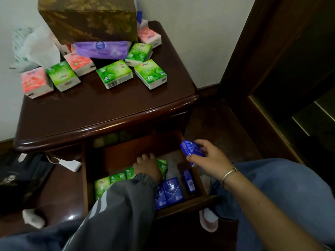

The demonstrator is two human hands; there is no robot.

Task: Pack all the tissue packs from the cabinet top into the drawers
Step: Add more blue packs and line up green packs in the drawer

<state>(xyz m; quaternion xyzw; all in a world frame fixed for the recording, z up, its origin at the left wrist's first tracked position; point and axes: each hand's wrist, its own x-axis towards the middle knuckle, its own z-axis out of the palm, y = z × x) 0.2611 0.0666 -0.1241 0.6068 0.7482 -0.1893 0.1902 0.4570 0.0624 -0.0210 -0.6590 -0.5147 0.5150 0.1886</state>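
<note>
Several green [114, 73] and pink tissue packs [35, 82] and one long purple pack [102, 49] lie on the dark wooden cabinet top [101, 109]. Below it a drawer [183, 205] stands pulled out, holding green packs [110, 180] on its left and blue packs [172, 192] on its right. My left hand [147, 166] reaches into the drawer and rests on a green pack [163, 165] there. My right hand [208, 158] holds a blue pack [192, 148] above the drawer's right side.
A patterned brown box [88, 17] sits at the back of the cabinet top, with a white plastic bag [34, 48] at its left. A dark bag [21, 176] and a white sock [33, 218] lie on the floor at left. A dark wardrobe [290, 69] stands at right.
</note>
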